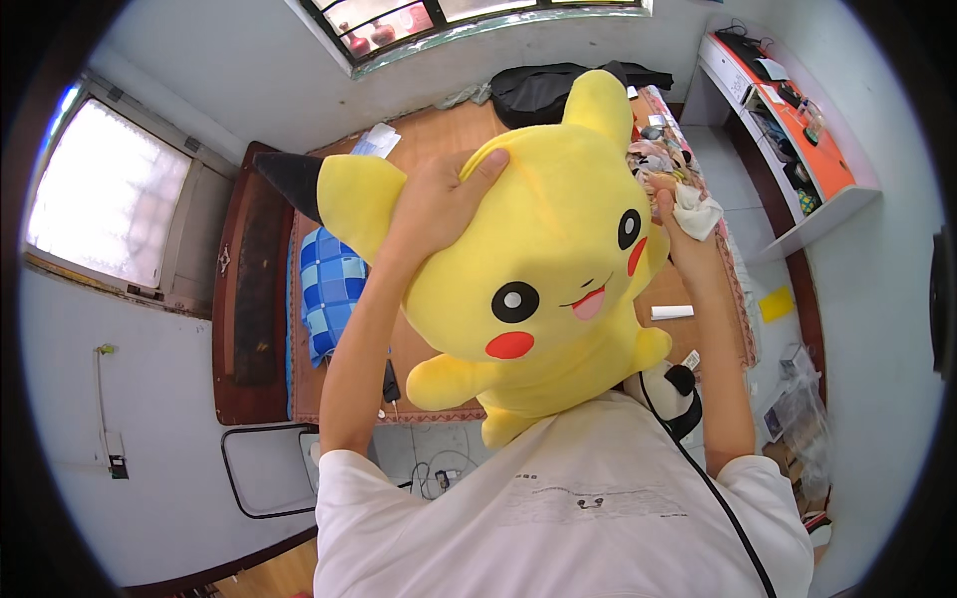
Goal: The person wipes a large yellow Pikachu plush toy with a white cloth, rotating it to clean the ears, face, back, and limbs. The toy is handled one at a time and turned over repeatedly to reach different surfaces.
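Observation:
A large yellow Pikachu plush toy [553, 224] leans against the front of my white T-shirt, its face turned up towards the camera. My left hand [448, 194] grips a fold of plush on top of its head, beside the black-tipped ear. On the far side of the toy, my right hand [677, 209] is raised near its cheek and holds a crumpled white cloth [697, 211]. Part of that hand's fingers is hidden behind the plush head and the cloth.
The toy is above a bed with a brown mat [441, 134]. On the bed lie a blue checked pillow [333, 291], a black bag [531, 93], a phone [390, 383] and a white roll [672, 312]. A panda plush [665, 392] is beside my body. An orange-topped desk [822, 149] stands right.

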Tool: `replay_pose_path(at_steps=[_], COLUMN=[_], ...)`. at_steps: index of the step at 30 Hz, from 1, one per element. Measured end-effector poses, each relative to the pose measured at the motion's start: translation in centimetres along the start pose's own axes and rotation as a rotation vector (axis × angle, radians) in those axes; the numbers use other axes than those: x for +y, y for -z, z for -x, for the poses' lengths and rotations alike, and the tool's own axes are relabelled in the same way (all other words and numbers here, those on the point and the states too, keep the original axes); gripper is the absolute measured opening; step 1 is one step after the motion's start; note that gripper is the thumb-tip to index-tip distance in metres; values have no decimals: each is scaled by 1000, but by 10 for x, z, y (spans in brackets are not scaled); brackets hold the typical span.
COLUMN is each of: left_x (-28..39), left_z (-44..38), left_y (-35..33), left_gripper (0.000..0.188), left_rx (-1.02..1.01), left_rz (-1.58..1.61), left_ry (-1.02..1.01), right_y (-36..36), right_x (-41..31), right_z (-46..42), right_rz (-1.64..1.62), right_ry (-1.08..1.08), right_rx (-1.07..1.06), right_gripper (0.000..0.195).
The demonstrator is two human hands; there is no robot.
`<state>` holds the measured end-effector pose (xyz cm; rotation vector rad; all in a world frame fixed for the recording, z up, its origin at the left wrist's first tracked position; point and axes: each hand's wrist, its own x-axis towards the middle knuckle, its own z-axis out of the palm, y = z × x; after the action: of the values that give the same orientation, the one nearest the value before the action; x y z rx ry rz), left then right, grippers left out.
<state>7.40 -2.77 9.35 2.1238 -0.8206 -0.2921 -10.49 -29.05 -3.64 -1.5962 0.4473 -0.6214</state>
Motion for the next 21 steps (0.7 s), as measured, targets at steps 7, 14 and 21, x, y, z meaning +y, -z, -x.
replay_pose_path(at_steps=[7,14,21], left_x=[8,9,8], left_z=[5,15,22], left_y=[-11,-21,-31], left_gripper=[56,49,47], left_rx=[18,83,163], left_rz=[-83,-258,-287], left_ry=[-46,-68,-192], right_y=[-17,-31,-48], right_x=[-48,-72,-51], right_z=[14,27,30], right_rz=[174,-86,81], right_ry=[209,78,210], right_rx=[-135,-218,-128], right_gripper=[42,80,61])
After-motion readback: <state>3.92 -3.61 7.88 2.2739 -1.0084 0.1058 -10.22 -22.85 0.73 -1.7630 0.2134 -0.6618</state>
